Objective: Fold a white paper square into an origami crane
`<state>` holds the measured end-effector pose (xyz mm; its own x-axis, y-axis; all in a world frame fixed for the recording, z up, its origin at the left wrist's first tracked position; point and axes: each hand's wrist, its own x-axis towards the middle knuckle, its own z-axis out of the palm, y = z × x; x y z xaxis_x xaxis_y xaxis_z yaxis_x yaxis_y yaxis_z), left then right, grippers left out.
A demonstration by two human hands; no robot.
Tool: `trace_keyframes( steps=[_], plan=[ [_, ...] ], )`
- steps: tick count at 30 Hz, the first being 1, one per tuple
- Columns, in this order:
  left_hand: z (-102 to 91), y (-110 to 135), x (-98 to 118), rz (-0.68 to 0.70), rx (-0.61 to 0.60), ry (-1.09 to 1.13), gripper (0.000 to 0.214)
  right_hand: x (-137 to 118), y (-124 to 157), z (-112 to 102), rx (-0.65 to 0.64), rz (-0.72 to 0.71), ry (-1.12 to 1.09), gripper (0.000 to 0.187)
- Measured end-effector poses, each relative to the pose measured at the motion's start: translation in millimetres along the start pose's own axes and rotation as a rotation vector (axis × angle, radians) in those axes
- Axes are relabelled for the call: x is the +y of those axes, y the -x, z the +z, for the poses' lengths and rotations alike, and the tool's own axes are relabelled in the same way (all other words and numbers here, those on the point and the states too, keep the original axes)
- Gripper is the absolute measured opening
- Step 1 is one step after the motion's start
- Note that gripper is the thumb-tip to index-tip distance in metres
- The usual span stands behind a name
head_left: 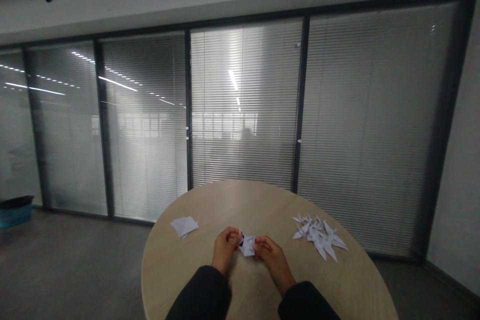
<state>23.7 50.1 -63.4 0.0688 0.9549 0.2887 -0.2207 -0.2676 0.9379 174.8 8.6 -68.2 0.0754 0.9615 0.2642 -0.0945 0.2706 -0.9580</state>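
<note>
Between my hands is a small, partly folded piece of white origami paper [247, 246], held just above the round table. The fingers of my left hand [226, 247] pinch its left edge, where a dark patch shows. On the other side, my right hand [273, 256] grips the right edge between thumb and fingers. To the right lies a heap of folded white paper cranes [318, 235] with pointed tips. A small stack of flat white paper sheets [184, 226] rests on the left, slightly fanned.
The round wooden table [247, 195] stands before a glass partition with blinds [243, 155]. On the grey floor [93, 260] at far left sits a blue bin [15, 214] with a dark top. A white wall [455, 200] borders the right side.
</note>
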Motion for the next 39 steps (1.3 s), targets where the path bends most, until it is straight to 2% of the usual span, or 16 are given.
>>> trace_keyframes(
  steps=[4, 10, 16, 26, 33, 39],
  plan=[
    [0.9, 0.6, -2.9, 0.026, -0.075, 0.012, 0.031, 2.3, -1.0, -2.0, 0.011, 0.006, 0.034, 0.042],
    [3.3, 2.6, 1.4, 0.025, -0.098, -0.022, 0.03, 1.4, 0.9, -0.9, -0.026, -0.038, 0.119, 0.04],
    [2.9, 4.6, 4.2, 0.067, -0.083, -0.186, 0.031, 2.4, 2.0, 1.2, -0.069, -0.051, 0.164, 0.038],
    [5.2, 10.6, 10.0, 0.136, -0.087, -0.399, 0.025, 1.2, 2.9, 4.1, -0.066, -0.078, 0.218, 0.032],
    [6.1, 13.7, 13.6, 0.234, -0.067, -0.622, 0.02, -0.5, 3.7, 5.3, 0.007, -0.072, 0.224, 0.033],
    [8.8, 16.5, 14.4, 0.262, -0.037, -0.711, 0.017, 1.0, 1.1, 2.6, 0.022, -0.071, 0.231, 0.034]
  ],
)
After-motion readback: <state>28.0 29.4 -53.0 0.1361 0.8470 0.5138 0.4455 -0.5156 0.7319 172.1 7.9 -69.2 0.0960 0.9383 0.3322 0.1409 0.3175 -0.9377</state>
